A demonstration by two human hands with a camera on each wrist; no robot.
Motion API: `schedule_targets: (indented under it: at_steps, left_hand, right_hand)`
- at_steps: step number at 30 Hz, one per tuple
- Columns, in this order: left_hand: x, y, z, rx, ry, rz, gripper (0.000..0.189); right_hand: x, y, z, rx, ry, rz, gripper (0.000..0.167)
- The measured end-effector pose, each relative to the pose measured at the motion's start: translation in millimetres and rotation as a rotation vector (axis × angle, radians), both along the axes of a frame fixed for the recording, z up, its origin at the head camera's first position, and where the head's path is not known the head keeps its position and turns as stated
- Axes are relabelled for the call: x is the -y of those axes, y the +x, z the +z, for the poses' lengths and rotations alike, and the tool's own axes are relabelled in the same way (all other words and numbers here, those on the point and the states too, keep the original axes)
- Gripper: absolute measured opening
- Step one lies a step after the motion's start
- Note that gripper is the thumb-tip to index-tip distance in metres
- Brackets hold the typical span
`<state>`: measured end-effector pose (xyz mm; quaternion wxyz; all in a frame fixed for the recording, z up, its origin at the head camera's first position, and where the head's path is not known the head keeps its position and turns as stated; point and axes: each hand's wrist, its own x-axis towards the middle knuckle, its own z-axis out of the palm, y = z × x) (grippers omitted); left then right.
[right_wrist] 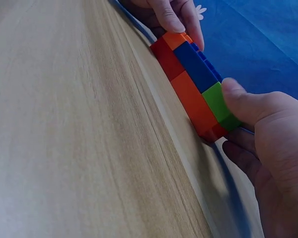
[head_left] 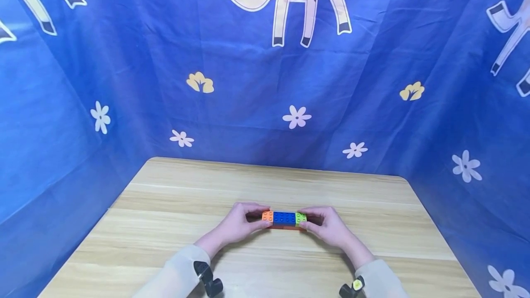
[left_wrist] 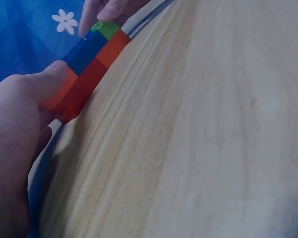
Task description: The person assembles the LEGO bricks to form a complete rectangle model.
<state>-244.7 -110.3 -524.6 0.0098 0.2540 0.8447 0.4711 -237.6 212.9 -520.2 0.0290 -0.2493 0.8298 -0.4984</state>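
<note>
Two layers of toy building bricks form one short bar in the middle of the wooden table. On its top row, from left to right, are an orange brick (head_left: 267, 216), a longer blue brick (head_left: 284, 218) and a lime green brick (head_left: 301, 218). Below them run a red brick (right_wrist: 168, 57) and an orange-red brick (right_wrist: 193, 101), end to end. My left hand (head_left: 237, 225) pinches the orange end between thumb and fingers. At the green end, my right hand (head_left: 333, 230) holds the bar the same way. Fingers behind the bricks are partly hidden.
The wooden table (head_left: 174, 206) has pale grain and rounded far corners. Blue cloth (head_left: 248, 128) with flowers and animal figures hangs behind it and along both sides. Dark wrist mounts (head_left: 208, 279) sit at the light sleeves.
</note>
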Motion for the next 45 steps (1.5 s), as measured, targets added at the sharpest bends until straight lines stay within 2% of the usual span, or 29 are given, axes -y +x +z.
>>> schedule_targets:
  at_steps: [10, 18, 26, 33, 36, 39, 45]
  left_hand:
    - [-1.3, -6.2, 1.1, 0.012, 0.004, 0.014, 0.041]
    - [-1.0, -14.5, 5.2, 0.049, 0.011, 0.001, 0.039]
    - [-2.5, -21.2, 10.0, 0.099, -0.010, 0.012, 0.042]
    - [-4.0, -25.1, 10.4, 0.114, -0.008, 0.027, 0.041]
    - [-4.1, -25.4, 9.9, 0.114, -0.010, 0.026, 0.043]
    - [-3.7, -23.7, 10.0, 0.085, -0.015, 0.023, 0.049]
    - [-4.3, -16.5, 10.1, -0.099, -0.084, -0.017, 0.062]
  right_hand:
    - [-1, -2.8, -2.3, -0.004, 0.012, -0.023, 0.034]
    - [3, -0.7, 2.8, -0.020, 0.011, -0.077, 0.053]
    - [3, 1.1, 0.7, -0.074, -0.016, -0.079, 0.065]
    - [5, -2.9, -10.3, -0.187, 0.000, -0.093, 0.059]
    - [5, -4.5, -13.6, -0.207, 0.014, -0.111, 0.055]
    - [5, -5.2, -14.3, -0.197, 0.023, -0.124, 0.054]
    - [5, -5.0, -12.1, -0.168, 0.041, -0.144, 0.053]
